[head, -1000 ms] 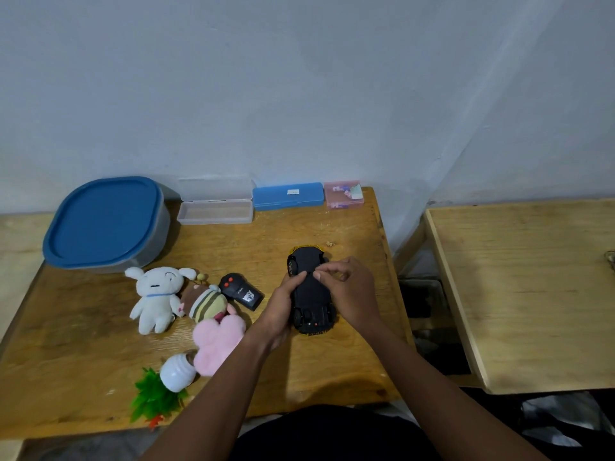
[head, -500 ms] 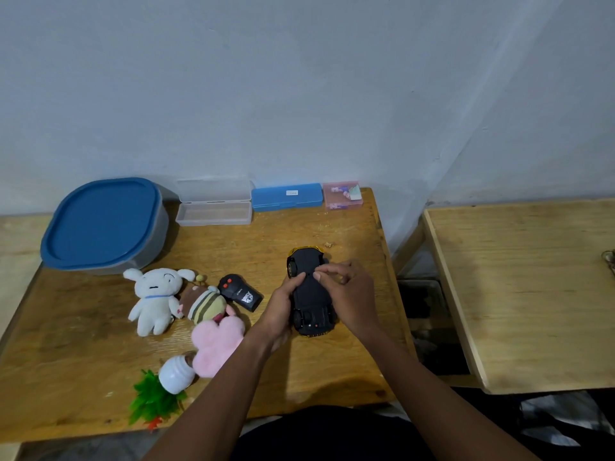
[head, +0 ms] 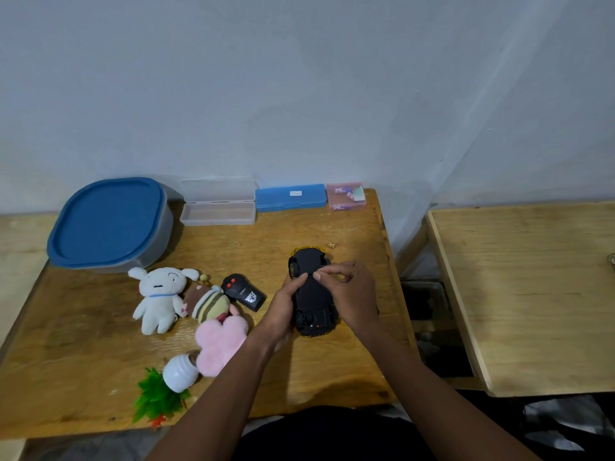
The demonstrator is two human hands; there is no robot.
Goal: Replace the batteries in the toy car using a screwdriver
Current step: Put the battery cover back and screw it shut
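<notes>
Toy car (head: 313,302) near table's (head: 362,227) right edge

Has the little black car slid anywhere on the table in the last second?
No. The toy car lies in the same spot, at the same gap from the black remote to its left.

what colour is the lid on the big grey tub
The lid is blue; head view shows it best.

Black plastic toy car (head: 314,294) underside-up on the wooden table (head: 349,227).
Black remote control (head: 244,292) left of it, white plush rabbit (head: 159,294) farther left, blue-lidded grey container (head: 106,221) behind that.
</notes>
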